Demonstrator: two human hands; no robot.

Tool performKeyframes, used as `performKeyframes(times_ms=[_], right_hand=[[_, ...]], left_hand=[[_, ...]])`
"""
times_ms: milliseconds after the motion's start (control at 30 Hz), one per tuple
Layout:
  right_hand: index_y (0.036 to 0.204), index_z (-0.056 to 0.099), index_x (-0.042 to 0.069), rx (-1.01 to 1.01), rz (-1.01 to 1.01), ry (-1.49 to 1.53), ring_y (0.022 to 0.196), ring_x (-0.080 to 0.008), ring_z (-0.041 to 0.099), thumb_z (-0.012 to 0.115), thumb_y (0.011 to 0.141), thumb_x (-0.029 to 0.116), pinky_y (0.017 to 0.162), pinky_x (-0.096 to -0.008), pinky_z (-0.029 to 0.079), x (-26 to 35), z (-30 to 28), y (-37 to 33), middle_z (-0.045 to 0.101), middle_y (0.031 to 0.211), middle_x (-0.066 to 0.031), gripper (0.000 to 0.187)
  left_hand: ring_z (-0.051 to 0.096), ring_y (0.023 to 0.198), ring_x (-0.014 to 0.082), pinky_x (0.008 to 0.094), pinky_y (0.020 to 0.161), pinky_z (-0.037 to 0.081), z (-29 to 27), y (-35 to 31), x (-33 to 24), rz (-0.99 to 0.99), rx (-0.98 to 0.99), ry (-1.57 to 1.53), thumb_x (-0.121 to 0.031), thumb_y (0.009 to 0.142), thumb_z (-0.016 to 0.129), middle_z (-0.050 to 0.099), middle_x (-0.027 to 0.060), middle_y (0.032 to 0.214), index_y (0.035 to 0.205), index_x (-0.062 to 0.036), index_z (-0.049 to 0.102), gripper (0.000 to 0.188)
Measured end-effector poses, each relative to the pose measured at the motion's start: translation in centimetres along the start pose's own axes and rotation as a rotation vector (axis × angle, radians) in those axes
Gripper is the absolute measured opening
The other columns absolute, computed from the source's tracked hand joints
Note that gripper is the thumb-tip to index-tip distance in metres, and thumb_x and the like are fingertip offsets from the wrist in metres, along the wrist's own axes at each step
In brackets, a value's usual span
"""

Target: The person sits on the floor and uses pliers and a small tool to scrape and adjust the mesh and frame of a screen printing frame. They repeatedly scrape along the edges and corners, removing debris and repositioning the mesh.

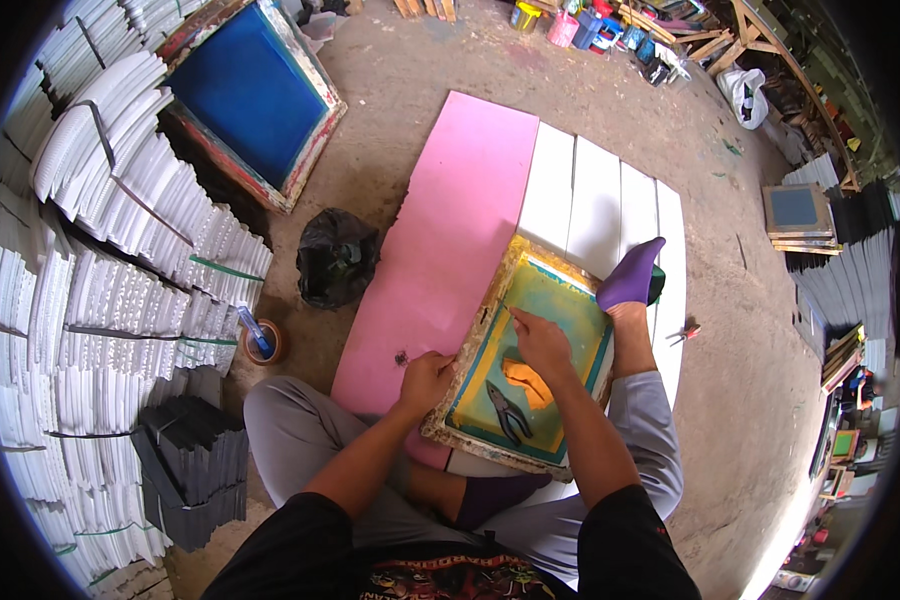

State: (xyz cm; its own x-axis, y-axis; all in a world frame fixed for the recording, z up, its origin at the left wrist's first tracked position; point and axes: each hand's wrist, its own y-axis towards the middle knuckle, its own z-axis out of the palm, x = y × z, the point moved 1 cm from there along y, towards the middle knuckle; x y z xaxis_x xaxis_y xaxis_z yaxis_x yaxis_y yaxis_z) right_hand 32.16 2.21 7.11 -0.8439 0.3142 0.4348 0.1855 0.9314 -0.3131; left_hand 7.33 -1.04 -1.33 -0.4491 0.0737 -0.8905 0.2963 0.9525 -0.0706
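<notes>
A screen printing frame with a worn, paint-crusted wooden border lies tilted across my lap and the boards. My left hand is closed at its left border, fingertips against the wood. Over the mesh, my right hand is closed in a pinch near the same border; what it pinches, if anything, is too small to make out. Below that hand, a crumpled orange cloth and dark-handled pliers rest on the yellow-green mesh. A small dark heap of bits sits on the pink board beside my left hand.
Beneath me are a pink board and white boards. A black plastic bag, tape roll, large blue screen and strapped white stacks stand left. Red-handled pliers lie on the floor right.
</notes>
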Motion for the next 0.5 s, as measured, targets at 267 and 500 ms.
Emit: performKeyframes(times_ms=[267, 500], right_hand=[[0.145, 0.061, 0.017, 0.179, 0.098, -0.294, 0.106, -0.0397, 0.071, 0.049, 0.104, 0.025, 0.09, -0.0515, 0.056, 5.6, -1.0, -0.6, 0.074, 0.112, -0.0219, 0.043], [0.137, 0.068, 0.013, 0.029, -0.06, 0.213, 0.096, -0.0414, 0.073, 0.06, 0.103, 0.026, 0.083, -0.0493, 0.056, -1.8, 1.9, 0.7, 0.075, 0.107, -0.0223, 0.037]], left_hand=[[0.068, 0.076, 0.0354, 0.0428, 0.072, 0.053, 0.0, -0.1, 0.1, 0.014, -0.012, 0.025, -0.013, 0.092, 0.069, 0.068, 0.0187, 0.084, 0.114, -0.0054, 0.078, 0.025], [0.068, 0.076, 0.0368, 0.0437, 0.071, 0.053, -0.1, 0.2, -0.2, 0.024, 0.003, 0.038, -0.014, 0.091, 0.07, 0.068, 0.0186, 0.084, 0.113, -0.0048, 0.078, 0.025]])
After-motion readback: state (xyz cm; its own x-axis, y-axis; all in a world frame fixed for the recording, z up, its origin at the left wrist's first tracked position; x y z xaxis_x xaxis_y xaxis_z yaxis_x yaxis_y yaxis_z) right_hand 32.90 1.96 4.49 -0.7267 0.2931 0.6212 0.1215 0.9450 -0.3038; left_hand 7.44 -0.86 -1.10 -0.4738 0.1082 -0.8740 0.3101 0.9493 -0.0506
